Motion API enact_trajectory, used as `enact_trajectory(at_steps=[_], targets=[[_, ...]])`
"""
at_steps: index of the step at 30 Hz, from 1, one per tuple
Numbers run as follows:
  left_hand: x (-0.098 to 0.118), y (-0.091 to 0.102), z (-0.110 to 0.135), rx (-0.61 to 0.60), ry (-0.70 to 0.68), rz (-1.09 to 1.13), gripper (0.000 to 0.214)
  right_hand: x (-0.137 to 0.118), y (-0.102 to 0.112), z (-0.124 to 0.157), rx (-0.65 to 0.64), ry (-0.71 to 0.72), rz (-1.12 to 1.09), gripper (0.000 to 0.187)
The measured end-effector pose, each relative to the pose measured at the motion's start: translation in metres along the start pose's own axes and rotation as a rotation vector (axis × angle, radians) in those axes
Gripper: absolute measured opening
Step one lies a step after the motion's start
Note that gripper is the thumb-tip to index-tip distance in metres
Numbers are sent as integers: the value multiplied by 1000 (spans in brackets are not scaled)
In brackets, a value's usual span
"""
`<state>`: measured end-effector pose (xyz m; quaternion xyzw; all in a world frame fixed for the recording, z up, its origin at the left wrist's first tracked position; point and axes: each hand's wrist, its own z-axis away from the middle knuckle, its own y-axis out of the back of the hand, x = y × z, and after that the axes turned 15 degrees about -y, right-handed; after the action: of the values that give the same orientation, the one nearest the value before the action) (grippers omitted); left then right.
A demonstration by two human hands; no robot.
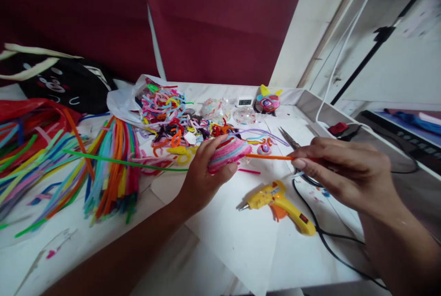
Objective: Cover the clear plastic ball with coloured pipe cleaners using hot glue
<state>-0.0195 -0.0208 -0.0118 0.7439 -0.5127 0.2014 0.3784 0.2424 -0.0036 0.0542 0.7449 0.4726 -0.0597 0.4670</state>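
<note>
The striped pink ball (225,151) was held above the middle of the worktop (179,264), the left hand's (201,174) fingers being curled around it. Its visible surface was mostly covered with coloured bands. An orange pipe cleaner (268,157) was extended from it towards three o'clock, its outer end pinched by the right hand's (342,163) fingers; whether its inner end was fixed could not be told. The wrapping was judged well advanced, with this strand not yet laid down. A yellow-horned figure (269,102), apparently finished, was placed at one o'clock from the ball.
</note>
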Motion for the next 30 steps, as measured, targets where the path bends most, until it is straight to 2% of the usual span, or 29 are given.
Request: enact_trajectory(at_steps=[7, 21, 30], targets=[[1, -1, 1, -25, -43, -20, 53, 3, -2, -1, -111, -11, -21, 13], [5, -1, 2, -56, -76, -38, 52, 6, -7, -2, -145, -5, -23, 9], [6, -1, 2, -55, -66, -31, 52, 6, -6, -7, -163, 47, -18, 9]])
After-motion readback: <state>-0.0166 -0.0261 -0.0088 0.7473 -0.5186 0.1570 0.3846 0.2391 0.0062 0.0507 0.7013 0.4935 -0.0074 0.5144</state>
